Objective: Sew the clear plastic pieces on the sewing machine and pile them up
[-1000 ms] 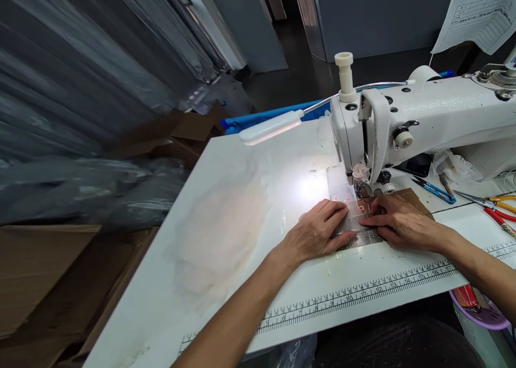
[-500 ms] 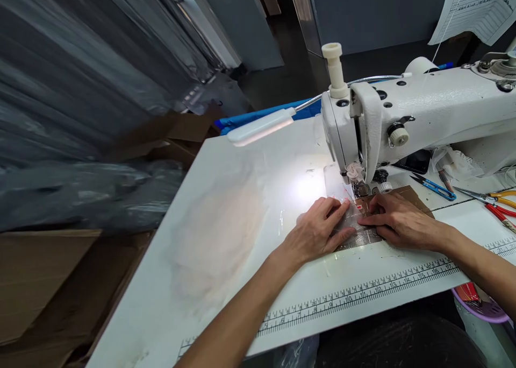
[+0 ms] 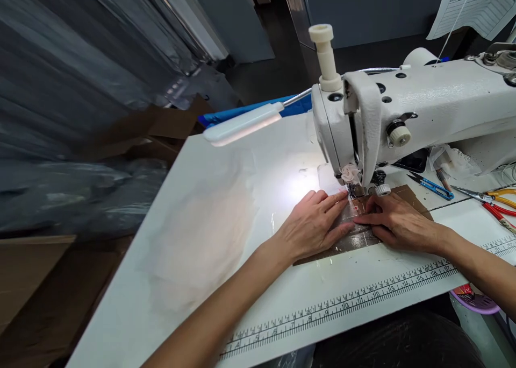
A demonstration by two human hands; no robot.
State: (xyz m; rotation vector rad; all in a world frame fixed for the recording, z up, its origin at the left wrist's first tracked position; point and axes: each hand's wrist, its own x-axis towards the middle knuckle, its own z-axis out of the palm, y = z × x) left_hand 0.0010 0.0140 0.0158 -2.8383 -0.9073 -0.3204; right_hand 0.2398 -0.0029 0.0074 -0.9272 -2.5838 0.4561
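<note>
Under the needle area of a white sewing machine (image 3: 365, 126) lies a shiny brown sheet (image 3: 318, 256) with thin, see-through fabric (image 3: 342, 217) on top. My left hand (image 3: 316, 220) rests palm down over them, fingers stretched towards the presser foot (image 3: 355, 190). Just right of the foot, my right hand (image 3: 397, 223) has its thumb and index finger closed together at the fabric's edge, its other fingers curled on the brown sheet. Pale gathered cloth (image 3: 350, 173) sits at the machine head above the foot. The needle tip is too small to make out.
A pale sheer pile (image 3: 197, 244) spreads over the table's left side. A lamp (image 3: 244, 125) shines beside the machine. Blue thread snips (image 3: 431, 186) and scissors (image 3: 497, 196) lie at right. A printed ruler (image 3: 363, 303) runs along the front edge; a purple basket (image 3: 478, 303) is below.
The view has shifted slightly right. My left hand lies flatter, and more of the brown sheet shows to the left beneath it. My right hand stays nearly in place.
</note>
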